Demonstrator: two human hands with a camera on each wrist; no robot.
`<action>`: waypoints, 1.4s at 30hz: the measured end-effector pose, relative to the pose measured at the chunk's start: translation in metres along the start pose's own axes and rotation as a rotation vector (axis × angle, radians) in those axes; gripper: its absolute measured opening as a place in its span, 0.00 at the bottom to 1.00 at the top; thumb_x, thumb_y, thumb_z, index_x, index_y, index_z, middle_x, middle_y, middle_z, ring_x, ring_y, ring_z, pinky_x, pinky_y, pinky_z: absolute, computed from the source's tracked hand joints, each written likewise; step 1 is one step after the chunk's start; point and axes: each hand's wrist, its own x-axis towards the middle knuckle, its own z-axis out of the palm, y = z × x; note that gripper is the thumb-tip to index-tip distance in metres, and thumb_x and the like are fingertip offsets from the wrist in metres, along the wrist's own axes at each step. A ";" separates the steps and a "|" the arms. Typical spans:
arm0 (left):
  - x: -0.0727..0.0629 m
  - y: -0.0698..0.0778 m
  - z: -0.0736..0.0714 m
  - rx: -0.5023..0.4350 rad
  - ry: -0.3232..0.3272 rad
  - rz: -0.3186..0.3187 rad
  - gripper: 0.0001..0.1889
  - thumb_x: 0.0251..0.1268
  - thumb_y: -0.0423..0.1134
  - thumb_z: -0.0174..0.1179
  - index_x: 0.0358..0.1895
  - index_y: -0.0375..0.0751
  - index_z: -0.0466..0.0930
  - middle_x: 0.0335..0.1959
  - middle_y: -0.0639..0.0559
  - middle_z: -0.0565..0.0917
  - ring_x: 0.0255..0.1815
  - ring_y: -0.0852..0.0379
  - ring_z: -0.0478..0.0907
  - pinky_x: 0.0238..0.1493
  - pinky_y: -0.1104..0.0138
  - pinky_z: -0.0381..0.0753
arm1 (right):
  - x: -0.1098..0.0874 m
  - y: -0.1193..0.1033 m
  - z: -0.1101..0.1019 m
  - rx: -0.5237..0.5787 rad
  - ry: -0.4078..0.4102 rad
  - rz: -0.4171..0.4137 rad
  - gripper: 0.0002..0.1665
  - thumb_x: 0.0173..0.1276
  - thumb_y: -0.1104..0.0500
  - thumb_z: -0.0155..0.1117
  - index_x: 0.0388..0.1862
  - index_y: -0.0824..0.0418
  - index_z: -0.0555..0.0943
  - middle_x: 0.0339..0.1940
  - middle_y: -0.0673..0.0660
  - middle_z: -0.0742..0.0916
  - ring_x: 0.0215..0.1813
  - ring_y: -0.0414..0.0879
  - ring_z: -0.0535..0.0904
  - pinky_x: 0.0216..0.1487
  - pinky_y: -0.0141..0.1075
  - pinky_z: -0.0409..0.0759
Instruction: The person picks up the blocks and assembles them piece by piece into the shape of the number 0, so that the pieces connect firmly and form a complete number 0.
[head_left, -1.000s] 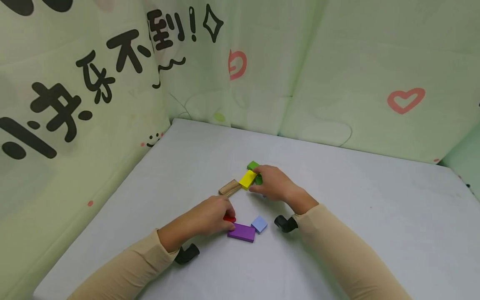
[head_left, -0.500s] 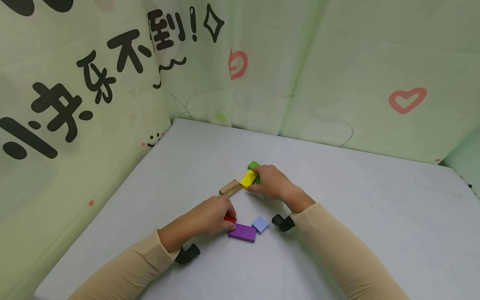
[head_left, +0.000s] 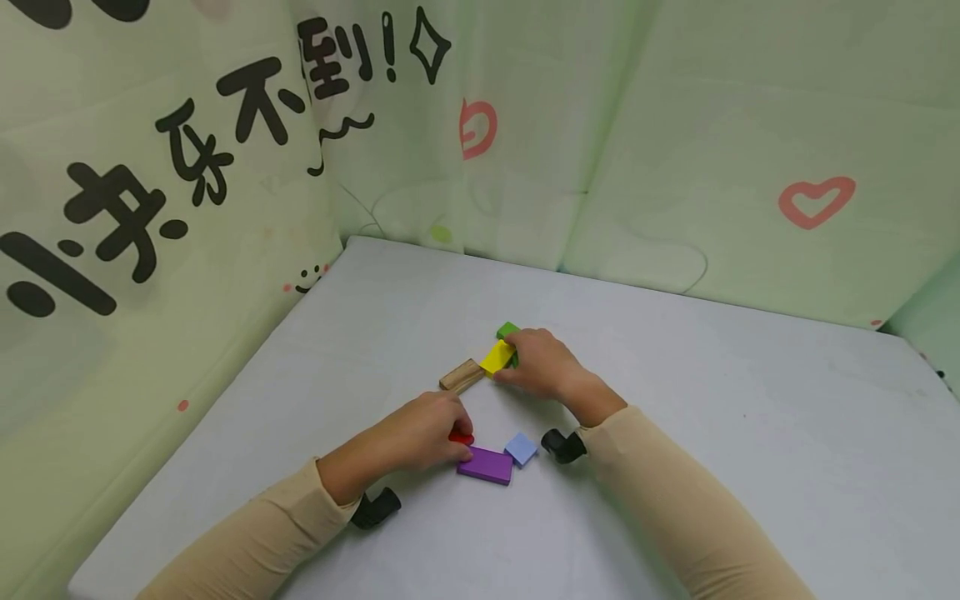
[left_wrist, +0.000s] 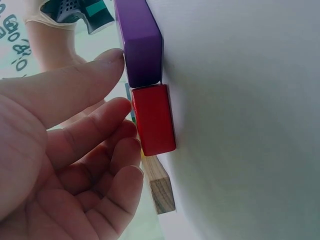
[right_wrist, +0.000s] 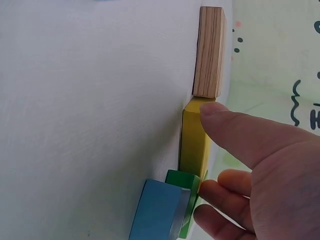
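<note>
My left hand [head_left: 431, 429] hovers low over a red block [left_wrist: 155, 120], its loosely bent fingertips touching it. The thumb touches the adjoining purple block [left_wrist: 142, 47]. Beyond, my right hand [head_left: 546, 365] lies over a yellow block [right_wrist: 192, 140]. Its thumb rests on one end, while the other fingertips touch near the green block [right_wrist: 182, 178] at the opposite end. A blue block [right_wrist: 154, 212] stands against the green one, hidden under the hand in the head view. A striped wooden block [right_wrist: 209, 52] meets the yellow block's near end.
A light blue block [head_left: 521, 449] touches the purple block's right corner. Another green piece [head_left: 507, 330] shows beyond the yellow block. The blocks lie on a white table [head_left: 720, 467], with a printed pale green curtain [head_left: 675, 150] behind and to the left.
My right hand has shifted slightly left and closer around the yellow block, and now covers more of the green block beside it. The left hand and the other blocks keep their places.
</note>
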 end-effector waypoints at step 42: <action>0.000 -0.001 0.000 0.012 0.007 0.010 0.10 0.59 0.38 0.73 0.41 0.38 0.87 0.41 0.51 0.81 0.44 0.53 0.76 0.48 0.61 0.78 | 0.001 0.004 0.005 0.026 0.045 0.016 0.36 0.65 0.48 0.70 0.63 0.70 0.76 0.50 0.62 0.83 0.48 0.55 0.74 0.51 0.45 0.76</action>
